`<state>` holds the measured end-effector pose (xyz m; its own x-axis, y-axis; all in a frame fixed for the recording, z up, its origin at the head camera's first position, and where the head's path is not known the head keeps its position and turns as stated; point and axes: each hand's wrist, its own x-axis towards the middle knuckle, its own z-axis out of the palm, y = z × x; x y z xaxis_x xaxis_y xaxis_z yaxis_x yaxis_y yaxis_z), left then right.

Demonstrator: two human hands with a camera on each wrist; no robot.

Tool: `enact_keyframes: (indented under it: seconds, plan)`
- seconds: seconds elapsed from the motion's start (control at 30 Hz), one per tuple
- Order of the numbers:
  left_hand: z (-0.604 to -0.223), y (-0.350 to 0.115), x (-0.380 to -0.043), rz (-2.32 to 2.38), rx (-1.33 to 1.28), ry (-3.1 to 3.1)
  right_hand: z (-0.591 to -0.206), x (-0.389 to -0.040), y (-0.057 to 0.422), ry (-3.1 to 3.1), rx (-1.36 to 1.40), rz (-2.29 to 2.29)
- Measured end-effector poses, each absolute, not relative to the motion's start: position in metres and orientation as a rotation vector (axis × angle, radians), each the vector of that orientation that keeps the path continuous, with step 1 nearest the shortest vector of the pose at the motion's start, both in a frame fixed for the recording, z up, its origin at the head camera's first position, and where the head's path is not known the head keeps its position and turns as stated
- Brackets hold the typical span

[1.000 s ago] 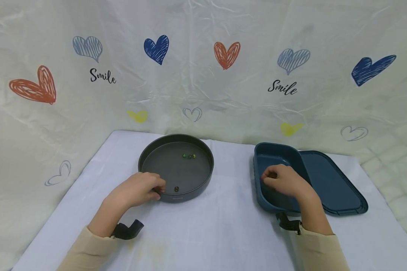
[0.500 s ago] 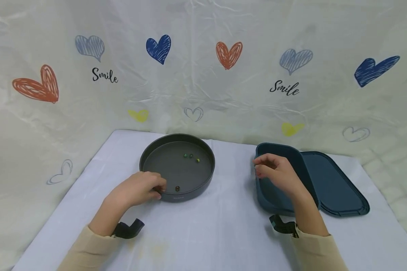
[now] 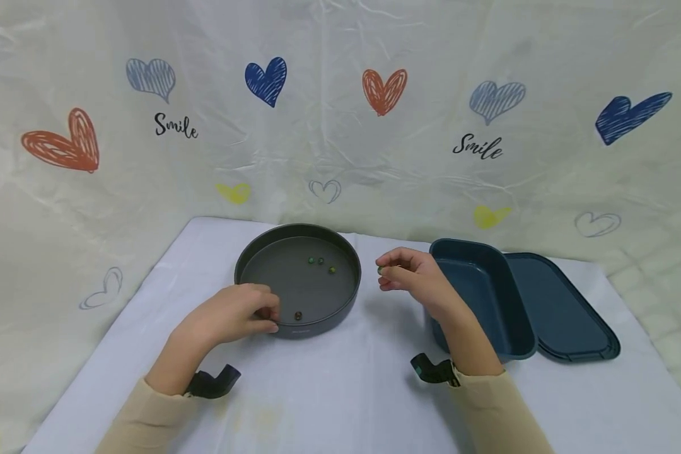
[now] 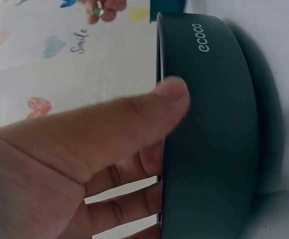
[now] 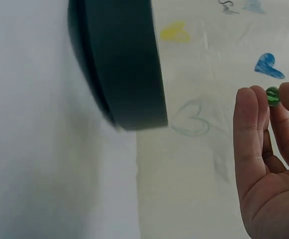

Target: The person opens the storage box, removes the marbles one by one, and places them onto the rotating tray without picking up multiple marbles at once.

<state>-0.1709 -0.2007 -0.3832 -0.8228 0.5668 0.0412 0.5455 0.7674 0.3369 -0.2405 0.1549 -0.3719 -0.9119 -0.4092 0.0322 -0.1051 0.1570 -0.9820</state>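
Note:
My left hand (image 3: 235, 313) grips the near-left wall of a round dark grey pan (image 3: 301, 287); in the left wrist view the thumb (image 4: 171, 94) presses its outside, with the other fingers over the rim. Inside the pan lie two green marbles (image 3: 311, 260), a yellowish marble (image 3: 331, 270) to their right and a brown marble (image 3: 297, 315) near the front. My right hand (image 3: 411, 277) is in the air between the pan and a blue box (image 3: 482, 265). Between its thumb and fingers it pinches a green striped marble (image 5: 273, 96).
The deep blue box stands on the right of the white-covered table (image 3: 340, 391). A flat blue lid (image 3: 567, 309) lies beside it, partly hidden by the box. Behind the table hangs a pale sheet (image 3: 340, 157) printed with hearts.
My right hand has come up out of the blue box and moved left toward the pan. The yellowish marble has rolled a little right and nearer. My left hand stays at the pan's rim.

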Motion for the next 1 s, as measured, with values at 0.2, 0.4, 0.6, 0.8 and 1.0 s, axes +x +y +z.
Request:
enact_keyframes:
  seconds: [0.2, 0.4, 0.6, 0.8, 1.0]
  plan:
    - [-0.384, -0.201, -0.171, 0.528, 0.929, 2.914, -0.365, -0.251, 0.120, 2.152, -0.493, -1.883]
    - [-0.385, -0.201, -0.172, 0.522, 0.926, 2.917, -0.366, -0.257, 0.098, 2.089, -0.502, -1.989]
    - [-0.385, -0.199, -0.174, 0.522, 0.936, 2.924, -0.378, -0.256, 0.089, 2.096, -0.501, -1.901]
    - [-0.384, -0.196, -0.174, 0.504, 0.951, 2.937, -0.390, -0.253, 0.080, 2.105, -0.517, -1.835]
    - [-0.386, -0.195, -0.173, 0.488, 0.929, 2.932, -0.401, -0.249, 0.068, 2.154, -0.596, -1.735]
